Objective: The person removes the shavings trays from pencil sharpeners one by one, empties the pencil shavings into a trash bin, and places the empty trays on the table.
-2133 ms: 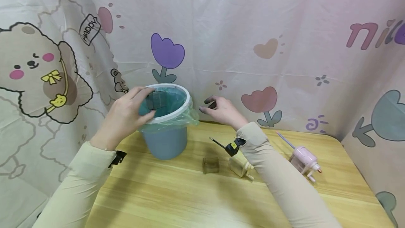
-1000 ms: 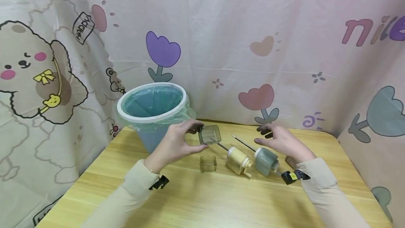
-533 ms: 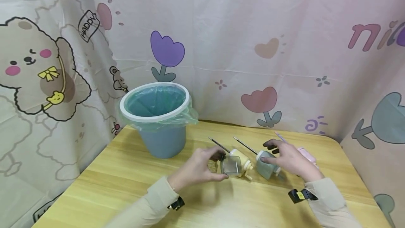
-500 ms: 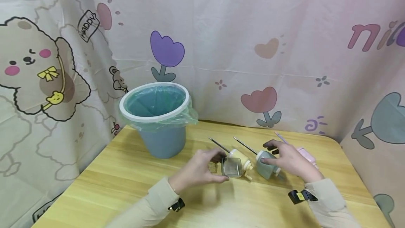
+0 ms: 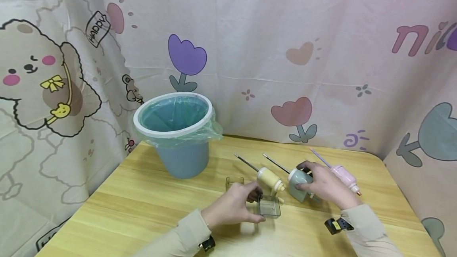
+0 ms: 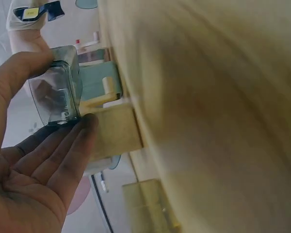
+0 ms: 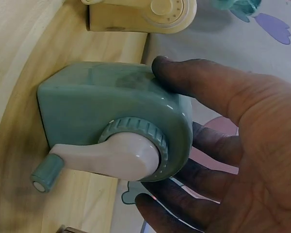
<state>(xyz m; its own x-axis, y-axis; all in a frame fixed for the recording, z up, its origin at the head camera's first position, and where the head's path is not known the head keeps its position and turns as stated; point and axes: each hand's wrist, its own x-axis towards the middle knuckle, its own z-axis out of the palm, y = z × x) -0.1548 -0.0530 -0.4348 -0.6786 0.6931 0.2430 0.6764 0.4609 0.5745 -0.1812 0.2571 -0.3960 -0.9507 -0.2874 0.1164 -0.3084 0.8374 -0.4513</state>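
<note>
My left hand [image 5: 232, 206] pinches a clear, greyish shavings drawer [image 5: 269, 206] between thumb and fingers, low over the table's front. In the left wrist view the hollow drawer [image 6: 63, 92] lies between the thumb above and the fingers below. My right hand [image 5: 323, 181] grips a green crank pencil sharpener [image 5: 299, 179] standing on the table, a pencil [image 5: 276, 163] sticking out of its far end. The right wrist view shows the sharpener [image 7: 102, 107] with the thumb on one side, fingers round the other, and its pale crank [image 7: 121, 155] facing the camera.
A yellow sharpener [image 5: 268, 178] with a pencil stands left of the green one, and a pink sharpener [image 5: 343, 175] with a pencil to the right. A brownish clear drawer [image 5: 234, 181] sits behind my left hand. A blue lined bin [image 5: 183, 158] stands at the back left.
My left hand has carried the drawer from over the bin, rightward and down to the table's front. My right hand has moved right from beside the bin and taken hold of the green pencil sharpener.
</note>
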